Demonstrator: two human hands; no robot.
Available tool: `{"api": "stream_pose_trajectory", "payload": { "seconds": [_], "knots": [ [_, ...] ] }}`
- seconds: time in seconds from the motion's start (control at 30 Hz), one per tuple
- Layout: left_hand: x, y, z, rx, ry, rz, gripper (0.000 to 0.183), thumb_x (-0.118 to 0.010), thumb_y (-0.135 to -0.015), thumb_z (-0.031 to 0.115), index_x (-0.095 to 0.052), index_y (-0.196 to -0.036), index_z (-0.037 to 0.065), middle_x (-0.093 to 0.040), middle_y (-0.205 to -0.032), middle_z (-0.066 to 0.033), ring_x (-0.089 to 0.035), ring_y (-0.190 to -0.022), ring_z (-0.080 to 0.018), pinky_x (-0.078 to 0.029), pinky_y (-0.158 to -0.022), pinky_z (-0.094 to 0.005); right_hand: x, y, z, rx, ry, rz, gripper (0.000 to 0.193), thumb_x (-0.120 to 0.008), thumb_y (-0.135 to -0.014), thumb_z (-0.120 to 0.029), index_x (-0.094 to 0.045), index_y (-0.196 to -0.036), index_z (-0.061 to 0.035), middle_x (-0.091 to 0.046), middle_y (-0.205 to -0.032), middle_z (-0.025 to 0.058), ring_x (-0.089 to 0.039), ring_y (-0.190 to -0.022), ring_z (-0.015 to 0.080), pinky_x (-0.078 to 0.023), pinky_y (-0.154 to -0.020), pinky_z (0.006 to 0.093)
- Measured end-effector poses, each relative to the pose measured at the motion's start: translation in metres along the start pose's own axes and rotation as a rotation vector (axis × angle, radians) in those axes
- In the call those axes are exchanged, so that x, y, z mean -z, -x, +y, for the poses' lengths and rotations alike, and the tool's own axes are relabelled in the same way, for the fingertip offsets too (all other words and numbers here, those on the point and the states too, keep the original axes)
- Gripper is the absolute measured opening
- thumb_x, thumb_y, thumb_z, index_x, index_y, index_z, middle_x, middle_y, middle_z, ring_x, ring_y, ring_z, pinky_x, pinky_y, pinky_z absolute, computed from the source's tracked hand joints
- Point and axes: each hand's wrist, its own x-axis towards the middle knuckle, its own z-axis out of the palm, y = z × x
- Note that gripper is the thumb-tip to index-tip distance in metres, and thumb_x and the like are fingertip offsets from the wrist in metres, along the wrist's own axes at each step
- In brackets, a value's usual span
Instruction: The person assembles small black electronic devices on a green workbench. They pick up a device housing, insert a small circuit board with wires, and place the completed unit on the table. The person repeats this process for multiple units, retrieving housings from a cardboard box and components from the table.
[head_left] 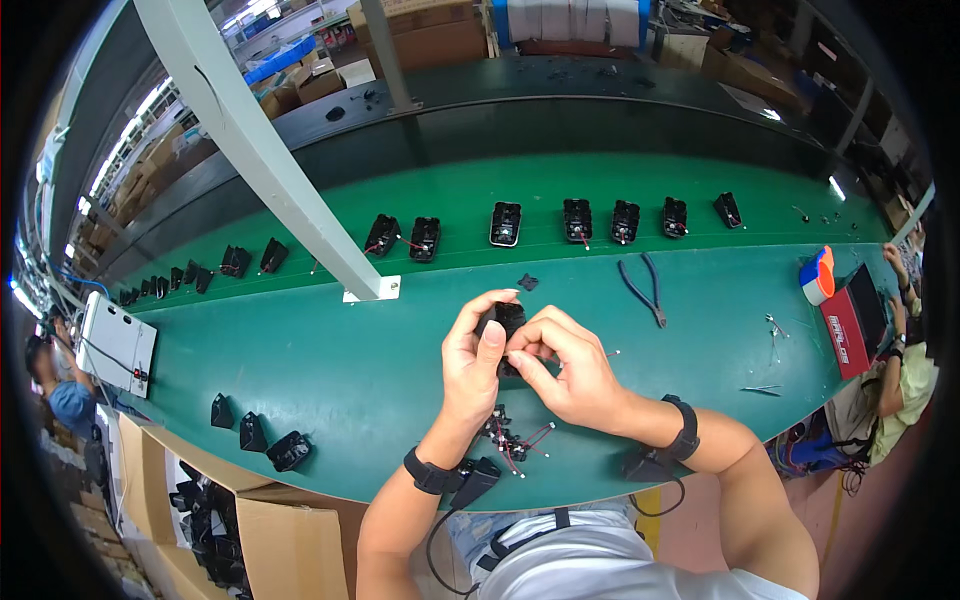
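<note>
Over the middle of the green table, my left hand (470, 362) is closed around a small black plastic housing (510, 316), its thumb along the near side. My right hand (575, 368) presses against the same housing with thumb and fingertips pinched together. Whatever lies in that pinch is too small and hidden to make out. Below my hands rests a bunch of black parts with thin red and white wires (512, 440). Just beyond my hands sits a small black piece (528, 282). Dark bands circle both wrists.
Several similar black housings (505, 224) line the green strip behind. Pliers (645, 288), tweezers (762, 390), loose wires (774, 330) and a red box (850, 325) lie to the right. A metal post (250, 150) meets the table left; a cardboard box (290, 545) stands below. Other people work both sides.
</note>
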Motion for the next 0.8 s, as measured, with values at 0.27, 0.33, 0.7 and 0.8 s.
{"api": "stream_pose_trajectory", "payload": {
  "seconds": [0.27,0.33,0.7,0.8],
  "knots": [
    [-0.005,-0.004,0.001,-0.070,-0.142,0.134,0.052,-0.040,-0.109,0.039,-0.058,-0.134,-0.002,-0.064,-0.116,-0.0077,-0.059,-0.105,-0.0131,-0.049,-0.093,-0.0291,0.009,-0.004,-0.012,0.439,0.234,0.100,0.031,-0.086,-0.071,-0.017,-0.077,-0.100,-0.0083,-0.050,-0.143,0.0177,-0.050,-0.128,0.0385,-0.051,-0.096,0.0462],
    [-0.003,0.003,0.004,-0.048,-0.159,0.102,0.047,-0.036,-0.110,0.029,-0.056,-0.138,-0.003,-0.061,-0.117,-0.0108,-0.057,-0.111,-0.0158,-0.046,-0.097,-0.0309,0.006,-0.001,-0.003,0.413,0.206,0.072,0.034,-0.088,-0.069,-0.015,-0.077,-0.100,-0.0068,-0.047,-0.148,0.0205,-0.048,-0.133,0.0407,-0.051,-0.099,0.0488],
    [-0.017,0.003,0.025,-0.018,-0.223,0.027,0.065,-0.032,-0.109,0.043,-0.020,-0.158,0.003,-0.058,-0.133,-0.0174,-0.067,-0.104,-0.0202,-0.058,-0.062,-0.0254,0.038,-0.019,0.009,0.008,-0.536,-0.181,0.025,-0.076,-0.088,-0.011,-0.074,-0.108,0.0029,-0.054,-0.142,0.0230,-0.048,-0.138,0.0300,-0.046,-0.105,0.0417],
    [-0.004,-0.001,0.025,-0.112,-0.441,-0.054,0.063,-0.031,-0.109,0.038,-0.015,-0.159,0.003,-0.057,-0.138,-0.0201,-0.069,-0.096,-0.0197,-0.058,-0.055,-0.0253,0.044,-0.021,0.000,-0.043,-0.584,-0.185,0.022,-0.076,-0.089,-0.012,-0.075,-0.106,0.0024,-0.062,-0.132,0.0216,-0.052,-0.134,0.0265,-0.046,-0.104,0.0389]
  ]
}}
